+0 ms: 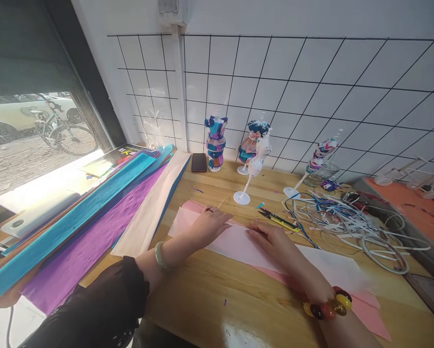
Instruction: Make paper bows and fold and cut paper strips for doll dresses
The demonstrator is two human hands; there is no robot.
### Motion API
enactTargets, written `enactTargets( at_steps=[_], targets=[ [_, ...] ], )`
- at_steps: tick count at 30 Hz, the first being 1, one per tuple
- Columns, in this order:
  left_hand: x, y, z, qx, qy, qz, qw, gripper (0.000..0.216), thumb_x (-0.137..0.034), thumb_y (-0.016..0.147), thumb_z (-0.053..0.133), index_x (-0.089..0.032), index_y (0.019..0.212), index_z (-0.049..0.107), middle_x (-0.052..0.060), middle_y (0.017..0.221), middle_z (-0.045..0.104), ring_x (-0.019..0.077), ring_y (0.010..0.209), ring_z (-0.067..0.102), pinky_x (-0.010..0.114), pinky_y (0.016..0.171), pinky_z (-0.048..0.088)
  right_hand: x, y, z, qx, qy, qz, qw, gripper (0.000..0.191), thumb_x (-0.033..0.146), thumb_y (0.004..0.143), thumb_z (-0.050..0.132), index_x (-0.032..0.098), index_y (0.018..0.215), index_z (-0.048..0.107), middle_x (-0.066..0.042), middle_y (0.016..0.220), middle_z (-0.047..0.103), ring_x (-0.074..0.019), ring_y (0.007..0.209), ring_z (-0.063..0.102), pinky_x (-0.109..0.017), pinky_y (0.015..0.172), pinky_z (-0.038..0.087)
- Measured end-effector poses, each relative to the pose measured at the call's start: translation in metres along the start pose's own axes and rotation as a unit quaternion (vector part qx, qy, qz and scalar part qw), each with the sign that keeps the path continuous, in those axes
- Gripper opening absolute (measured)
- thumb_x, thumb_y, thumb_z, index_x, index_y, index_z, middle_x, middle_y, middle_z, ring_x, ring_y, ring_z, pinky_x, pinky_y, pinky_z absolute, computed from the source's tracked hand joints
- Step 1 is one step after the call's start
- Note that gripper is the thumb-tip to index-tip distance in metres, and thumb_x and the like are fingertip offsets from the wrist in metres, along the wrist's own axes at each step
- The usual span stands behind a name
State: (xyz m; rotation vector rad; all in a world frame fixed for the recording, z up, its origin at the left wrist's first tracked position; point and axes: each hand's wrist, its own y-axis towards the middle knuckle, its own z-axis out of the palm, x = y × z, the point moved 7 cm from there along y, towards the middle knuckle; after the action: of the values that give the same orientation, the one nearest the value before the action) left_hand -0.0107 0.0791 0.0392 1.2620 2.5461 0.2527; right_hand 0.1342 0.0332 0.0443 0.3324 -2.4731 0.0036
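A long strip of white crepe-like paper (234, 244) lies over a pink sheet (374, 316) on the wooden table. Across its left part rests my left hand (211, 222), palm down with its fingers stretched out. My right hand (273, 239) lies on the strip a little further right, with fingers lightly bent and tips on the paper. Between the two hands part of the white strip shows. Just beyond my right hand lie yellow-handled thread snips (284, 222).
Small dress forms (216, 142) in paper clothes stand along the wall, near a dark phone (199, 163). Tangled strips and cords (343, 217) cover the right side. Blue paper (93, 198), purple paper (104, 234) and cream paper (153, 205) lie at left. A glass jar (323, 173) stands behind.
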Motion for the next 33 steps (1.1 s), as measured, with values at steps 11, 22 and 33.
enactTargets(
  at_steps=[11,22,33],
  targets=[
    [0.002,-0.002,-0.013,-0.123,-0.019,0.008,0.992,0.035,-0.018,0.091,0.039,-0.021,0.126,0.045,0.008,0.107,0.060,0.0215,0.102,0.053,0.037,0.086,0.040,-0.017,0.000,-0.004,-0.063,-0.024,0.014,0.998,0.028,0.036,0.089,0.040,0.022,0.087,0.063,-0.006,0.086,0.068,-0.0218,0.079,0.060,-0.033,0.071,0.043],
    [-0.029,-0.032,-0.062,-0.385,-0.053,0.113,0.914,0.029,-0.015,0.085,0.050,-0.018,0.113,0.042,0.006,0.086,0.064,0.0170,0.078,0.054,0.033,0.072,0.042,-0.058,0.000,-0.011,-0.162,0.144,0.136,0.967,0.043,0.058,0.077,0.048,0.018,0.076,0.064,-0.003,0.068,0.063,-0.0181,0.060,0.053,-0.027,0.051,0.037],
    [-0.044,-0.012,-0.004,-0.011,-0.077,0.112,0.991,0.028,-0.035,0.093,0.037,-0.017,0.092,0.058,0.004,0.078,0.066,0.0171,0.071,0.059,0.028,0.063,0.041,-0.044,-0.004,-0.017,-0.192,0.186,0.162,0.950,0.041,0.055,0.078,0.050,0.017,0.072,0.063,0.000,0.061,0.056,-0.0152,0.057,0.046,-0.025,0.050,0.034]
  ],
)
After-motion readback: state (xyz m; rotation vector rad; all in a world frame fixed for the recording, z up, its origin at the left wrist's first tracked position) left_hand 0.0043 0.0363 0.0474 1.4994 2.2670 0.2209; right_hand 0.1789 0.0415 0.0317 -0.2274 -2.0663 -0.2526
